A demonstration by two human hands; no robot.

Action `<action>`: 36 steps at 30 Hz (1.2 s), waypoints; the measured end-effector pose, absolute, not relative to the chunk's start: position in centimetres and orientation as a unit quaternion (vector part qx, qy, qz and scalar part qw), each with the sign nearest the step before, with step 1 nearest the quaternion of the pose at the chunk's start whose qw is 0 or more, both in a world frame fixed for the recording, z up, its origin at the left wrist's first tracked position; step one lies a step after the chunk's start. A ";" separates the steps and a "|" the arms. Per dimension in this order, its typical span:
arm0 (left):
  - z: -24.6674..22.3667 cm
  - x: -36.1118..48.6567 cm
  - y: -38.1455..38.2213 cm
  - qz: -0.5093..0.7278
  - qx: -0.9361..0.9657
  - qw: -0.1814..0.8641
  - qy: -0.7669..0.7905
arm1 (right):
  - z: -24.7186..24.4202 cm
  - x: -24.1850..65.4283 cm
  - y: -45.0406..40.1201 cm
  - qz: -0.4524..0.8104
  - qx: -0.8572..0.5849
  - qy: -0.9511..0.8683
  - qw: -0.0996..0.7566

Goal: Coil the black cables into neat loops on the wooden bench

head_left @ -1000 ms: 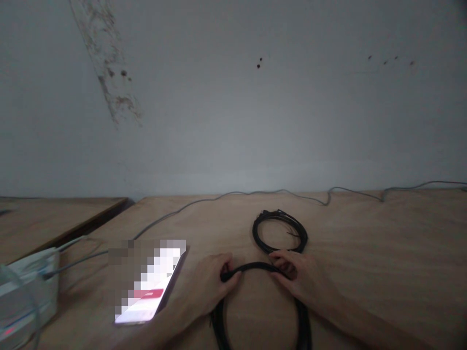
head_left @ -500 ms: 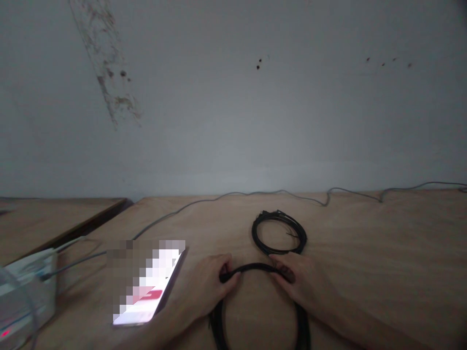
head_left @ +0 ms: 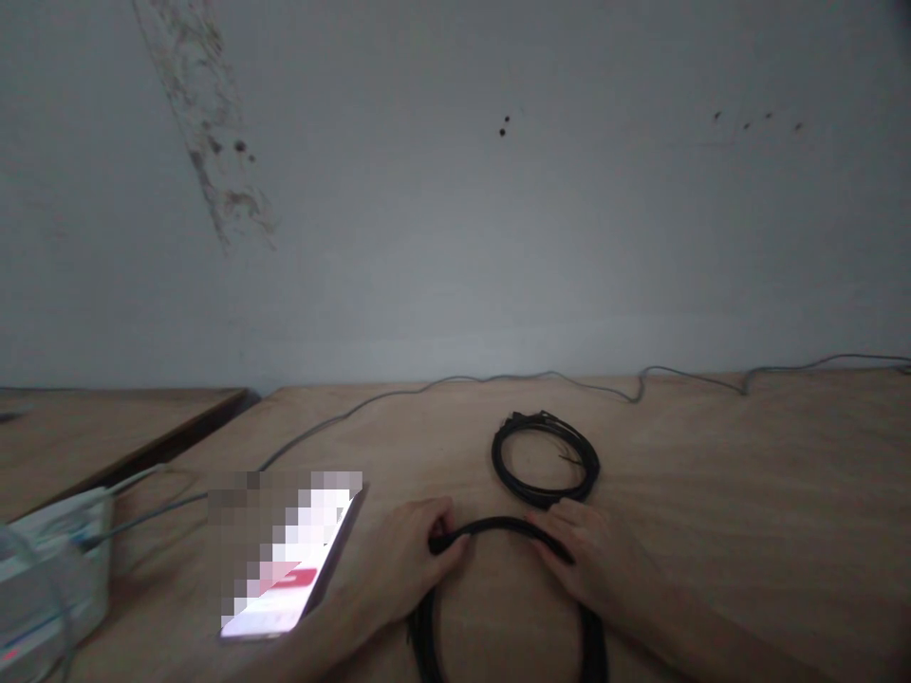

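Observation:
A thick black coiled cable [head_left: 498, 524] forms a large loop that runs off the bottom of the view. On its left side my left hand [head_left: 417, 545] is closed, thumb and fingers wrapped round the strands. My right hand [head_left: 576, 545] grips the same coil on the right, the strands lying between thumb and fingers. Between the two hands the top of the loop arches over the table. Just beyond my right hand a second black cable coil [head_left: 501, 460] lies flat, with connectors and a tie at its far side.
A lit phone [head_left: 285, 598], partly pixelated, lies left of my left hand. Further left stands a white box [head_left: 100, 569] with cables plugged in. A thin grey cable [head_left: 388, 394] runs along the back of the wooden table [head_left: 769, 493], by the wall.
The fingers of my right hand have shifted slightly on the coil and lie more over it. My left hand keeps its hold, nearly still.

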State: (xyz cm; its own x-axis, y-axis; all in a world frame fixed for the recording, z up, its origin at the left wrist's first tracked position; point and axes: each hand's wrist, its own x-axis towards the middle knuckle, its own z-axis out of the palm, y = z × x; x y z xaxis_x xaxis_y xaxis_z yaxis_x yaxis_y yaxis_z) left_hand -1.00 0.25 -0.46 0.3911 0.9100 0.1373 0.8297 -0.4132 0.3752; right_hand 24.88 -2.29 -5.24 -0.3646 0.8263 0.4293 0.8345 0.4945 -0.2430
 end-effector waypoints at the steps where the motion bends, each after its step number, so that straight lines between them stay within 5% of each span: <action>1: -0.4 -1.0 0.2 0.160 0.826 0.125 0.526 | -5.2 24.8 -2.4 -0.009 -0.500 -0.829 0.252; 17: -0.7 -1.2 0.3 0.164 0.829 0.132 0.518 | -3.7 24.9 -2.7 0.094 -0.526 -0.804 0.262; 27: -0.2 -1.1 0.2 0.165 0.823 0.097 0.535 | -5.5 25.4 -1.7 0.198 -0.556 -0.700 0.402; 36: 0.0 -0.9 0.0 0.155 0.823 0.100 0.537 | -5.2 25.3 -1.8 0.183 -0.573 -0.701 0.382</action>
